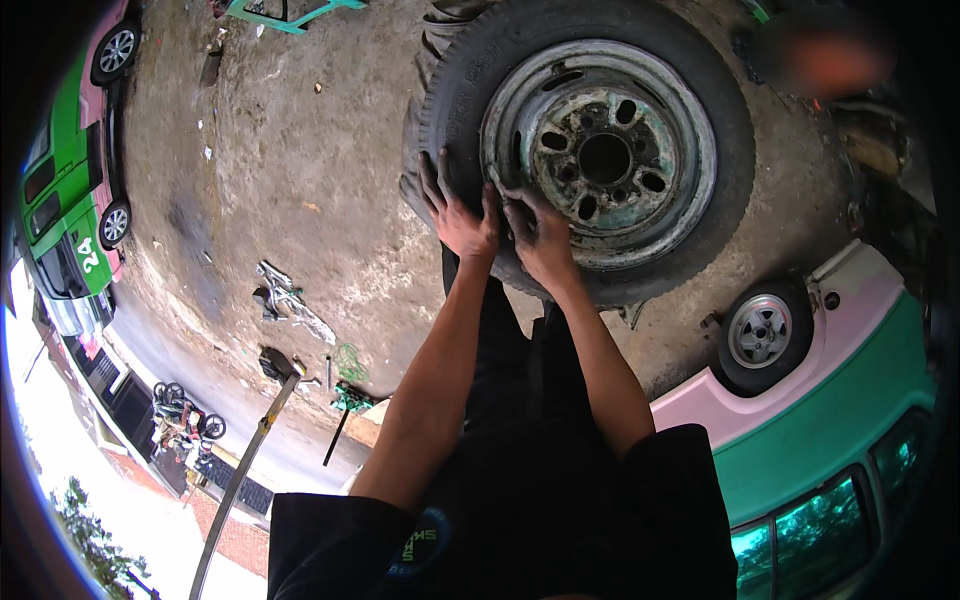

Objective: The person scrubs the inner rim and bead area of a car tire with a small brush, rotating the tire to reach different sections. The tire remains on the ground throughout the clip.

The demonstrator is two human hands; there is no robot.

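A large black tyre (735, 150) lies flat on the ground in front of me, with a worn, rusty steel wheel (645, 150) inside it. The wheel has a round centre hole and oval slots, and greenish paint is flaking off it. My left hand (463, 218) rests on the near left sidewall, fingers stretched out and apart. Close beside it, my right hand (542, 238) touches the tyre along the wheel's near left edge. Its fingers are loosely bent and apart. Both sets of fingertips are blackened, and neither hand grips a tool.
Metal parts (290, 298) lie on the dirt floor to the left, near a long metal bar (245, 470). A green and pink vehicle (75, 190) stands far left; another (800, 400) stands at the lower right. A blurred orange shape (830, 60) is at the upper right.
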